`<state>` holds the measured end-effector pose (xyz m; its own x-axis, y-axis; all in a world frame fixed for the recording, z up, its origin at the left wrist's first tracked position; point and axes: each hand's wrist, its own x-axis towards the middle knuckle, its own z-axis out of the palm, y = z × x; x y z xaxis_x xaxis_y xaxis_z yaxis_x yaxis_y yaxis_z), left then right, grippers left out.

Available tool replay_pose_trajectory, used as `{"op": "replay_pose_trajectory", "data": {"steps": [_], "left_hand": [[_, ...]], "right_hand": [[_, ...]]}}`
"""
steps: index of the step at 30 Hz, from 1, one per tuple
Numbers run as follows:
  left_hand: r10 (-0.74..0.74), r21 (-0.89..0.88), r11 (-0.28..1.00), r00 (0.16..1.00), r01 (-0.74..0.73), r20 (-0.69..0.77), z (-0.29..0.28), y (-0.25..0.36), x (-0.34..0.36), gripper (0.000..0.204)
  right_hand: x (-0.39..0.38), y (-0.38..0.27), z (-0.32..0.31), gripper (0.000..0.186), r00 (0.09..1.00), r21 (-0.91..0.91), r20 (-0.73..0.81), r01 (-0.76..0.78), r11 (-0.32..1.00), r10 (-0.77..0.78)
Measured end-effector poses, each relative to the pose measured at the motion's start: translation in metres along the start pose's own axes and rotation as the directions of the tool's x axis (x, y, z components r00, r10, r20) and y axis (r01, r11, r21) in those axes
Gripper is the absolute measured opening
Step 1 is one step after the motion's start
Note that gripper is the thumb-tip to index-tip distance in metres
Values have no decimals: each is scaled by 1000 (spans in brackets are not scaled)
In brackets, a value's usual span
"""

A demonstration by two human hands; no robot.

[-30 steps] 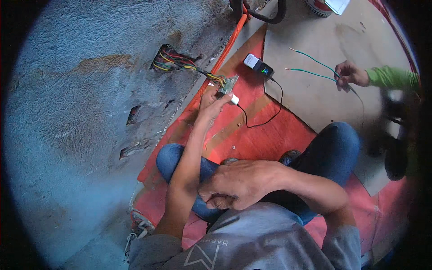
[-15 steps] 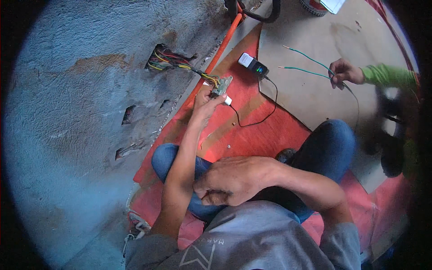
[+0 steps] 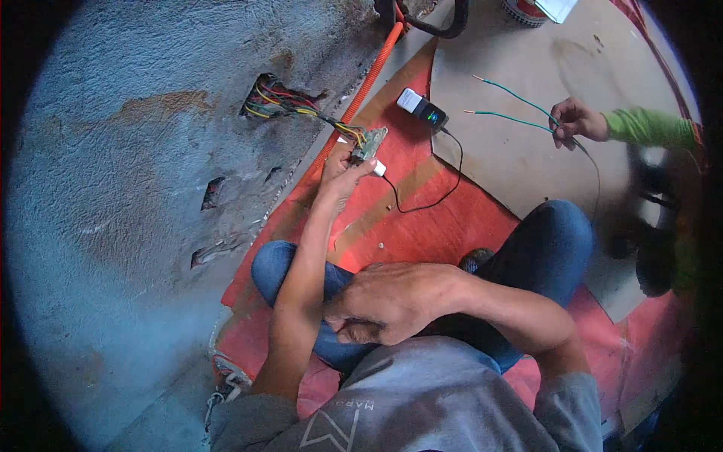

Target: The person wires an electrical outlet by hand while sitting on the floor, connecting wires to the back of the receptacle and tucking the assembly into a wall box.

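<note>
My left hand [image 3: 343, 175] is closed on a wired socket module [image 3: 370, 143], a greenish translucent piece, held out near the wall. Yellow, red and dark wires [image 3: 309, 111] run to its back from a hole in the wall. A white plug [image 3: 379, 169] sits at the module by my thumb. From it, a black cable [image 3: 437, 204] loops to a small black-and-white device [image 3: 423, 109] with a lit display, lying on the floor. My right hand [image 3: 392, 301] rests over my lap, fingers curled under; anything inside them is hidden.
At right, another person's hand [image 3: 574, 123], green-sleeved, holds two green wires [image 3: 512, 117] with bare copper ends. An orange corrugated conduit [image 3: 374, 71] runs along the wall's foot. Red covering [image 3: 444, 233] and a beige board [image 3: 497, 158] lie on the floor. A round container [image 3: 525, 13] stands far off.
Hardly anything differs; the view has shifted very slightly. My left hand keeps its hold on the socket module, and my right hand stays at my lap.
</note>
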<state>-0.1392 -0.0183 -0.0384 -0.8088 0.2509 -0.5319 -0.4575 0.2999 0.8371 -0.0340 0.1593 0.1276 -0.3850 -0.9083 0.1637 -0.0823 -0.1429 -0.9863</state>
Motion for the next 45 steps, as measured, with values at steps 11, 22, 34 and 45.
{"op": "replay_pose_trajectory", "data": {"steps": [11,22,34,45], "left_hand": [[1,21,1000,1000,-1,-19,1,-6,2,39],[35,54,998,999,-34,-19,-1,-9,5,36],[61,78,995,998,-59,-20,-1,-2,2,39],[23,112,994,1000,-21,-15,-2,-6,4,39]], "right_hand": [[0,0,-1,24,999,-7,10,-36,999,36],[-1,5,3,22,999,44,-37,-8,999,10],[0,3,2,20,999,-4,16,-31,1000,31],[0,3,1,22,999,39,12,-43,998,42]]}}
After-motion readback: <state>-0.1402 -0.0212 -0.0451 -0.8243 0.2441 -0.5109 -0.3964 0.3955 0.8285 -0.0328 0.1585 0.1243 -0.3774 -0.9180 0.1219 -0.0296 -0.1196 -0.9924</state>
